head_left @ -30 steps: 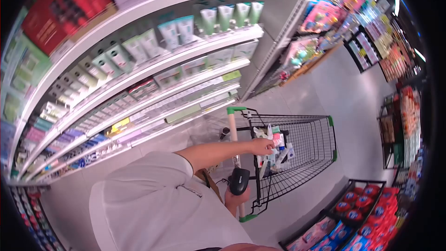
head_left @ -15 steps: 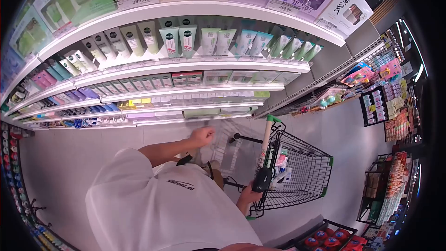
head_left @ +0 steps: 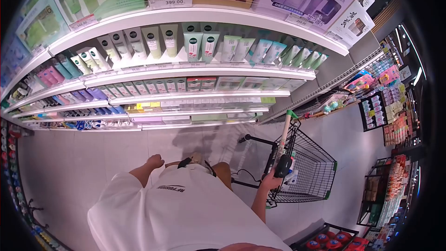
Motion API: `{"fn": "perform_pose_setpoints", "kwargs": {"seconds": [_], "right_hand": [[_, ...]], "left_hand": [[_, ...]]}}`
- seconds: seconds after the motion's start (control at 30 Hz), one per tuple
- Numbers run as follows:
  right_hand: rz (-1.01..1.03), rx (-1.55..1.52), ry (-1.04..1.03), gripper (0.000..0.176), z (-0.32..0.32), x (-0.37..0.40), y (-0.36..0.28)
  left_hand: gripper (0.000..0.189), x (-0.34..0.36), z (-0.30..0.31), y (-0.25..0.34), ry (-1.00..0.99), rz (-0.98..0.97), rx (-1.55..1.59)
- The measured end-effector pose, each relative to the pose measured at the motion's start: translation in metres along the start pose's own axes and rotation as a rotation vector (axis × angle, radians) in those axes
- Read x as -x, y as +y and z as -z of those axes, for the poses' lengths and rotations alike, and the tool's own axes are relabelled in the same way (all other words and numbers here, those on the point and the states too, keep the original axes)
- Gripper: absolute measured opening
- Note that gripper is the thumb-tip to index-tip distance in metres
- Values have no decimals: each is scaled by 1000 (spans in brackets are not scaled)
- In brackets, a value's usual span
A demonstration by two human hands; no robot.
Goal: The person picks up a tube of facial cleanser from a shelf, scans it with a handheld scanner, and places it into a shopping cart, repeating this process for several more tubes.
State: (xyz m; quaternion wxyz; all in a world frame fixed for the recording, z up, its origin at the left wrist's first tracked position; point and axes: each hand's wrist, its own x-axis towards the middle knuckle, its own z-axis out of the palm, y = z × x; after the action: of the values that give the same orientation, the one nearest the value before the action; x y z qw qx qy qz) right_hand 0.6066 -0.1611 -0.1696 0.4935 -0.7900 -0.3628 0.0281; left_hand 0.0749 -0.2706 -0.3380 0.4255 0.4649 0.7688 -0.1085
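My left hand (head_left: 156, 161) hangs low at my left side, above the floor and apart from the shelves. Its fingers are curled closed, and nothing shows in them. On the right, my right hand (head_left: 271, 181) is closed around the handle (head_left: 284, 135) of a shopping cart (head_left: 316, 165), just beside a black device (head_left: 283, 165) fixed to it. Inside the wire basket, close to the handle, lie a few small white and coloured packages (head_left: 291, 176), partly hidden by the device and the handle.
Shelves (head_left: 195, 73) of tubes, boxes and gift sets stretch across the front. Light tiled floor (head_left: 107, 151) lies below them. Hanging goods and display racks (head_left: 373, 111) stand beyond the cart. A black rack with red items (head_left: 331, 240) stands at the lower right.
My left hand has swung back from in front of me to my left side. The cart, with my right hand still on its handle, appears slightly farther right, and the shelves have shifted rightward too.
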Motion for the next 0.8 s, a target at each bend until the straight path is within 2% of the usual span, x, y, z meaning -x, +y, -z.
{"fn": "perform_pose_setpoints", "kwargs": {"seconds": [0.1, 0.13, 0.27, 0.33, 0.37, 0.4, 0.43, 0.47, 0.53, 0.63, 0.67, 0.73, 0.8], "right_hand": [[-83, 88, -38, 36, -5, -8, -6], [0, -21, -8, 37, -7, -8, -12], [23, 41, 27, 36, -11, -20, -10], [-152, -70, -46, 36, -5, -21, -25], [-155, -64, -40, 36, -7, -23, -11], [-31, -149, 0, 33, -15, -29, 4], [95, -233, 38, 30, -17, -31, 9], [95, -231, 45, 30, -13, -31, 13], [-78, -193, 25, 29, -8, -25, 5], [-145, -164, -15, 29, 0, -19, -20], [-143, -163, -15, 29, -4, -18, -16], [7, -149, 62, 29, -5, -15, -9], [-7, -150, 45, 29, -5, -14, -4]], "left_hand": [[46, -14, -8, 23, 33, -51, 78], [45, -16, -7, 36, 52, -88, 93], [47, -16, 12, 78, 130, -201, 144], [47, -19, 23, 86, 82, -269, 169], [47, -18, 28, 87, 75, -274, 166], [47, -18, 33, 89, 80, -255, 143], [47, -20, 33, 89, 85, -236, 121], [47, -19, 35, 86, 84, -243, 118], [46, -23, 31, 73, 84, -222, 44], [46, -23, 22, 56, 66, -179, 27], [46, -23, 20, 50, 66, -180, 29], [45, -16, 12, 42, 32, -145, 22], [45, -11, 4, 35, 3, -122, 27]]}}
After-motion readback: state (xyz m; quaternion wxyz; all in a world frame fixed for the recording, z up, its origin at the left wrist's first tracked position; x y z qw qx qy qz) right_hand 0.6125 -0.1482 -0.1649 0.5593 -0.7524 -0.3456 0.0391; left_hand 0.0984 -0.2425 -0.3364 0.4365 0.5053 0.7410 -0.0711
